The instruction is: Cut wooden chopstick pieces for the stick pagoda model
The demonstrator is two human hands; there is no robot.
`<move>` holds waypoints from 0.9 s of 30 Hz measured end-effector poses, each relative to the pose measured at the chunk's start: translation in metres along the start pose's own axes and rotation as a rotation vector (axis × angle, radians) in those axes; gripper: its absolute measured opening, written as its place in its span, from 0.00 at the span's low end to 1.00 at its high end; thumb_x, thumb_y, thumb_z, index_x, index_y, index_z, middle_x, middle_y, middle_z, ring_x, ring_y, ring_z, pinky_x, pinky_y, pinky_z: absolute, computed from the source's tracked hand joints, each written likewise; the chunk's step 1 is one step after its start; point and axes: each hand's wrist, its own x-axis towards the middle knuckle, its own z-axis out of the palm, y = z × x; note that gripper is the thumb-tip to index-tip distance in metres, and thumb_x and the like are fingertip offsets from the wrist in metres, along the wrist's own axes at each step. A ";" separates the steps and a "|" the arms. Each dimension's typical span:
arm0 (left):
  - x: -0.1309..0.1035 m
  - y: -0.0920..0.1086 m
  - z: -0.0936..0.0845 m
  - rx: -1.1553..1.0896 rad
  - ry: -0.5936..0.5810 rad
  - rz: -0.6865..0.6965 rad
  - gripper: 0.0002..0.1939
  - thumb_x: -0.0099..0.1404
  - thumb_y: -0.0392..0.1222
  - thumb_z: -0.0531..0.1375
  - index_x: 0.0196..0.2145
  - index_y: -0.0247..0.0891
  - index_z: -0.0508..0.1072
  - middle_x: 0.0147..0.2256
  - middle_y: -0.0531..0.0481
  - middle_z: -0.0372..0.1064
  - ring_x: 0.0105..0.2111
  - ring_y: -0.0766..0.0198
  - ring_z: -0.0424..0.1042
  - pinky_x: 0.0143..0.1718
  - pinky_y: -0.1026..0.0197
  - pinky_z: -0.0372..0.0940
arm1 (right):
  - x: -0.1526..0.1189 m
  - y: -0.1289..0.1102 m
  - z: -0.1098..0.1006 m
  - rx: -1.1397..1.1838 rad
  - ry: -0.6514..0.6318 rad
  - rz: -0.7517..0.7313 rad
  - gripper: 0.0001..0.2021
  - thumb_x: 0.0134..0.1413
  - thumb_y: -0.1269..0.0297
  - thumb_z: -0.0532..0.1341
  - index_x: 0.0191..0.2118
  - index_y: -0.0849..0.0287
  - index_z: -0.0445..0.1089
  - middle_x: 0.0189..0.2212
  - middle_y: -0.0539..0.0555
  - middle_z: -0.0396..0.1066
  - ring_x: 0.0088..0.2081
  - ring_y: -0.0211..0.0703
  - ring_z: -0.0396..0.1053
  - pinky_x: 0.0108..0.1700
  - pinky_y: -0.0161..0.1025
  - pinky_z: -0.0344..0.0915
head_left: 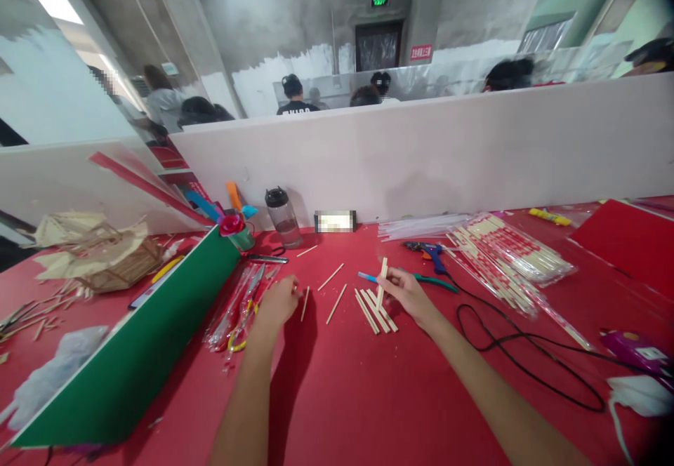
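Note:
My right hand [405, 292] pinches a pale wooden stick [382, 280] and holds it raised over a small row of similar sticks [367, 311] on the red table. A blue pen-like item [367, 277] points left from beside its fingers. My left hand [284, 297] is low over the table with its fingers curled, next to a single thin stick [305, 304]; whether it grips anything is hidden. Between the hands lie two more loose sticks [336, 304], [331, 277].
A green board [142, 347] stands at left, near scissors [253, 290] and a bottle [283, 219]. At right are a blue glue gun [432, 255], a black cable [505, 343] and packs of sticks [513, 248]. People sit beyond the white partition [421, 150].

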 end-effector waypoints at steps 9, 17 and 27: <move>0.008 -0.018 0.007 0.181 -0.056 -0.171 0.11 0.63 0.43 0.55 0.37 0.37 0.74 0.37 0.39 0.77 0.40 0.52 0.75 0.38 0.59 0.63 | 0.001 -0.005 -0.007 -0.009 0.050 0.010 0.18 0.50 0.47 0.64 0.31 0.60 0.67 0.22 0.47 0.64 0.22 0.34 0.60 0.25 0.32 0.60; 0.004 -0.011 0.009 0.258 -0.065 -0.172 0.11 0.64 0.38 0.52 0.35 0.36 0.74 0.36 0.37 0.76 0.39 0.50 0.76 0.37 0.58 0.64 | 0.000 -0.013 -0.009 0.000 0.022 -0.032 0.18 0.50 0.47 0.64 0.31 0.60 0.67 0.22 0.48 0.64 0.22 0.35 0.61 0.25 0.33 0.61; -0.006 0.006 0.012 0.084 0.096 -0.093 0.09 0.59 0.30 0.52 0.33 0.32 0.72 0.33 0.36 0.73 0.42 0.44 0.73 0.41 0.53 0.63 | -0.001 -0.006 -0.002 0.037 -0.011 -0.005 0.18 0.50 0.48 0.65 0.33 0.60 0.68 0.22 0.47 0.65 0.23 0.35 0.64 0.26 0.33 0.61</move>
